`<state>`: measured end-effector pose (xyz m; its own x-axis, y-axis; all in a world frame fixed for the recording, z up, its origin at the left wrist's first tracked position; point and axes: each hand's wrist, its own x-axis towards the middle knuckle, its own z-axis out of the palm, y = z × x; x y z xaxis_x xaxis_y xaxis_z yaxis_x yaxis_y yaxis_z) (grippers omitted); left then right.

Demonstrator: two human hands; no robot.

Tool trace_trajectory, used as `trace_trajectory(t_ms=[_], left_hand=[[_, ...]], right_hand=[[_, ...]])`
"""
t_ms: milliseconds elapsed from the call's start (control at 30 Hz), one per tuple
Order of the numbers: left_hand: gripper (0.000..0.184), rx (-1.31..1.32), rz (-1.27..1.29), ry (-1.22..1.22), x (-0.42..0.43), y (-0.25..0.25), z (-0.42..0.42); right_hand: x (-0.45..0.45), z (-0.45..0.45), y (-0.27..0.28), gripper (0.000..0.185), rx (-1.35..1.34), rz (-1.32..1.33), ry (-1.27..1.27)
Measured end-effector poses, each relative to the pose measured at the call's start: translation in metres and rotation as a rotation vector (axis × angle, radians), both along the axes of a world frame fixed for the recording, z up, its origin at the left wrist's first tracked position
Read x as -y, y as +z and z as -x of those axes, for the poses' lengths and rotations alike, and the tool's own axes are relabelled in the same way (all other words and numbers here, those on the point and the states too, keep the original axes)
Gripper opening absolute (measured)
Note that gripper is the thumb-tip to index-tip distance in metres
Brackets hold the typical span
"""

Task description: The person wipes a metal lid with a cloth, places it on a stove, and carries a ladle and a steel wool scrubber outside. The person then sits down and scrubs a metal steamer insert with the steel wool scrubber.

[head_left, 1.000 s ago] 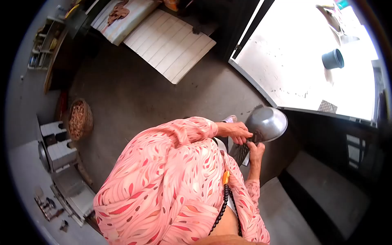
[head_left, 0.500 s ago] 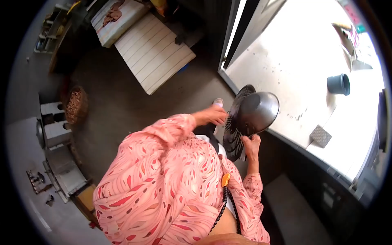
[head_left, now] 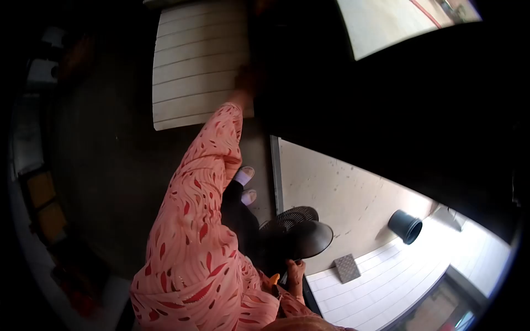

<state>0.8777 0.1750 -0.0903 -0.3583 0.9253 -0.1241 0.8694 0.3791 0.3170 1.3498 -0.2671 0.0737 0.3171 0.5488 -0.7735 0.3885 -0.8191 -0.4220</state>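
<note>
In my right hand (head_left: 295,270) is the edge of a rounded metal bowl (head_left: 316,240), the fingers closed on its near rim. A round black slotted basket (head_left: 295,217) sits against the bowl on its far side; whether the same fingers grip it too, I cannot tell. My left arm stretches far forward, past the corner of a pale board with dark lines (head_left: 201,66). At its end my left hand (head_left: 247,81) is dark and blurred beside a large black panel (head_left: 359,105), its fingers not readable.
Beyond a threshold strip (head_left: 276,174) lies a bright pale floor. On it are a dark bucket (head_left: 406,226) and a square patterned slab (head_left: 346,268). My feet in light slippers (head_left: 244,175) stand on the dark floor inside. Dim shelving and boxes (head_left: 41,190) line the left.
My left hand has left the basket and reached forward to the black panel, which now covers much of the doorway. The bowl and basket sit lower in view, still at my right hand.
</note>
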Motion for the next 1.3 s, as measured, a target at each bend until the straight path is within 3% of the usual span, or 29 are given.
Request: trace_trajectory(t_ms=[33, 100, 133, 200, 267, 367, 567, 700, 733, 900, 1000, 1167, 1300], left_hand=[[0.044, -0.045, 0.045, -0.055, -0.005, -0.005, 0.002], [0.030, -0.078, -0.117, -0.195, 0.001, -0.028, 0.013], [0.024, -0.109, -0.222, -0.267, 0.027, -0.015, 0.018], [0.022, 0.773, -0.191, 0.172, 0.041, 0.015, 0.031], [0.020, 1.356, -0.223, 0.516, 0.064, 0.091, 0.033], [0.028, 1.882, -0.485, 0.484, 0.084, 0.134, 0.046], [0.026, 2.002, -0.612, 0.331, 0.073, 0.177, 0.065], [0.025, 1.955, -0.662, 0.308, 0.078, 0.168, 0.059], [0.025, 1.903, -0.650, 0.362, 0.080, 0.167, 0.058], [0.031, 1.629, -0.582, 0.652, 0.090, 0.131, 0.061], [0.030, 1.609, -0.536, 0.780, 0.096, 0.107, 0.062], [0.028, 1.620, -0.496, 0.789, 0.109, 0.074, 0.064], [0.027, 1.633, -0.479, 0.860, 0.115, 0.054, 0.075]], right_hand=[[-0.002, -0.011, -0.006, 0.017, 0.060, 0.059, 0.059], [-0.033, 0.002, 0.007, 0.016, 0.027, 0.099, -0.004], [-0.018, 0.004, 0.026, 0.016, 0.000, 0.095, -0.037], [-0.008, -0.008, 0.026, 0.015, -0.014, 0.068, -0.002], [-0.010, -0.015, 0.022, 0.015, -0.071, 0.013, 0.023], [-0.038, -0.027, 0.011, 0.020, -0.019, 0.111, 0.059], [-0.077, -0.046, -0.015, 0.024, 0.028, 0.065, -0.024], [-0.085, -0.035, -0.011, 0.015, -0.008, 0.059, -0.027], [-0.081, -0.036, -0.011, 0.015, 0.102, 0.059, -0.032], [-0.061, -0.036, 0.007, 0.020, 0.119, 0.179, -0.001], [-0.038, -0.028, 0.018, 0.025, 0.147, 0.204, -0.005], [0.031, -0.047, -0.012, 0.027, 0.104, 0.177, -0.062], [0.060, -0.044, -0.021, 0.026, 0.135, 0.245, 0.056]])
